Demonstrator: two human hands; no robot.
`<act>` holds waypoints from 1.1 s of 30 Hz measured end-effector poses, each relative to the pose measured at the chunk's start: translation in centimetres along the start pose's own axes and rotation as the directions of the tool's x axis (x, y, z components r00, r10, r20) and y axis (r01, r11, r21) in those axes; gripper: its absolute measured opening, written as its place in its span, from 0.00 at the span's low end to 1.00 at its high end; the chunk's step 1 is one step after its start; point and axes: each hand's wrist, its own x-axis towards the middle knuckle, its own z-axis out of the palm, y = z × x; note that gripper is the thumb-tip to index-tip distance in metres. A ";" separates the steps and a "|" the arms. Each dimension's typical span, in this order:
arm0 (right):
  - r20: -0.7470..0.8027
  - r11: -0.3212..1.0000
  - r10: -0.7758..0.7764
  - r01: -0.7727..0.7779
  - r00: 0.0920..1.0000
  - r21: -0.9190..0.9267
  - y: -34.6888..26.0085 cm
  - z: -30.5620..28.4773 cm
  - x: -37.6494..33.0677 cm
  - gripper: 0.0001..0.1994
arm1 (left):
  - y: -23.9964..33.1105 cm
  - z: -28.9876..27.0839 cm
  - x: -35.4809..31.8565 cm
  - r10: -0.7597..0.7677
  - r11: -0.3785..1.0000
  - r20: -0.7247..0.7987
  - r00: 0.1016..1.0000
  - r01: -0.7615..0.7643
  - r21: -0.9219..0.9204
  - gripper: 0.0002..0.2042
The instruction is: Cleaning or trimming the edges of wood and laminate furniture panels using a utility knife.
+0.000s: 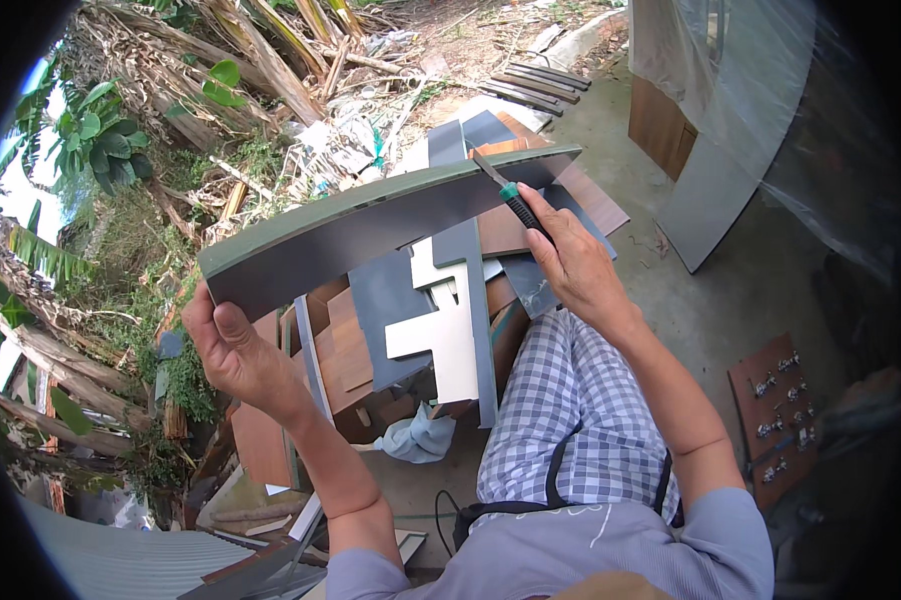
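Note:
My left hand (232,345) is closed on the near left end of a long dark grey board (360,225), thumb on its face and fingers behind it. The board is raised and slants up to the right, with a greenish edge on top. In my right hand (575,250) is a hand tool (517,203) with a black-and-green handle and a flat metal blade. Its blade crosses the board near the far right end; whether it is touching the edge I cannot tell. Below the board lies a pile of cut panels, including a white stepped piece (450,345) and a blue-grey panel (385,310).
A light blue cloth (417,437) hangs by the pile near my checked trousers. To the right, a brown board (775,415) bears several small metal fittings. Plastic sheeting (710,60) covers furniture at the upper right. Dark slats (535,88) lie beyond; plants and debris fill the left.

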 end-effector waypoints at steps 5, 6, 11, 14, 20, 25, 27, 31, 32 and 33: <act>0.009 0.995 0.033 -0.031 0.999 -0.100 6.6 1.3 2.0 0.23 | -2.5 -2.2 -0.9 -0.088 0.992 -0.028 0.996 0.085 -0.098 0.19; 0.014 0.994 0.036 -0.034 0.999 -0.104 8.0 1.5 2.5 0.23 | -2.7 -2.4 -1.1 -0.095 0.991 -0.029 0.995 0.092 -0.099 0.19; 0.035 0.954 0.119 -0.104 0.992 -0.281 13.8 1.5 5.1 0.23 | -3.6 -3.5 -2.2 -0.202 0.975 -0.072 0.977 0.194 -0.107 0.20; 0.041 0.920 0.205 -0.178 0.978 -0.349 16.5 1.3 6.5 0.23 | -5.3 -4.8 -2.8 -0.259 0.961 -0.099 0.961 0.246 -0.130 0.20; 0.003 0.887 0.380 -0.363 0.925 -0.286 23.9 0.2 8.8 0.23 | -8.4 -6.6 -4.0 -0.361 0.924 -0.123 0.925 0.336 -0.183 0.21; 0.337 0.502 0.598 -0.668 0.727 0.549 23.4 -0.9 9.2 0.22 | -11.2 -8.4 -5.3 -0.430 0.895 -0.148 0.890 0.400 -0.196 0.20; 0.377 0.512 0.585 -0.687 0.718 0.516 22.5 -1.0 9.2 0.23 | -11.9 -8.9 -5.8 -0.454 0.887 -0.182 0.872 0.423 -0.185 0.22; 0.434 0.570 0.598 -0.738 0.674 0.362 21.9 -0.8 8.3 0.20 | -12.9 -9.2 -6.3 -0.463 0.883 -0.212 0.860 0.430 -0.187 0.20; 0.433 0.570 0.600 -0.739 0.673 0.359 22.3 -0.7 7.9 0.20 | -13.3 -9.4 -6.5 -0.461 0.886 -0.213 0.862 0.431 -0.173 0.21; 0.469 0.553 0.636 -0.786 0.613 0.277 22.9 -0.5 7.5 0.18 | -13.5 -9.6 -6.7 -0.457 0.888 -0.215 0.863 0.430 -0.160 0.23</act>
